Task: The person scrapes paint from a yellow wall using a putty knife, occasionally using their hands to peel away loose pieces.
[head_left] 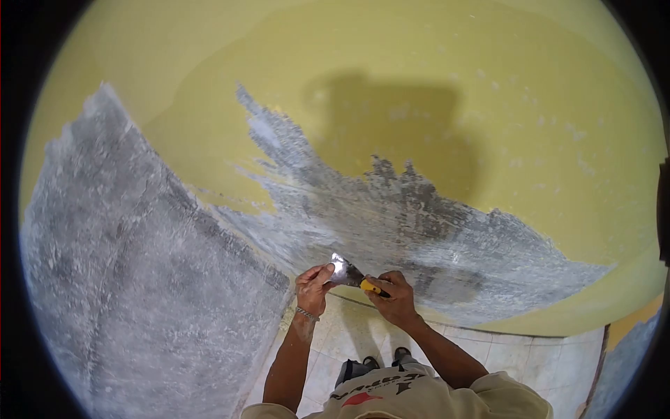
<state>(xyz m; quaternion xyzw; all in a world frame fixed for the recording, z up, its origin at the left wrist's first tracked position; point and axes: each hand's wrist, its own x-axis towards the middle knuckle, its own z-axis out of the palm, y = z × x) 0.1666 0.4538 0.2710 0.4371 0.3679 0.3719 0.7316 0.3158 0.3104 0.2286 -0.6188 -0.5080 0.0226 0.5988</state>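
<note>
A putty knife with a shiny metal blade and a yellow and black handle is held level before my chest, near the wall. My right hand is wrapped round its handle. My left hand, with a bracelet at the wrist, pinches the far edge of the blade between thumb and fingers. Behind the knife, the yellow wall has a wide grey scraped patch with ragged upper edges.
Another grey, rough wall surface stands at the left and meets the yellow wall at a corner. Pale floor tiles lie below, around my shoes. A dark shadow falls on the yellow wall above the patch.
</note>
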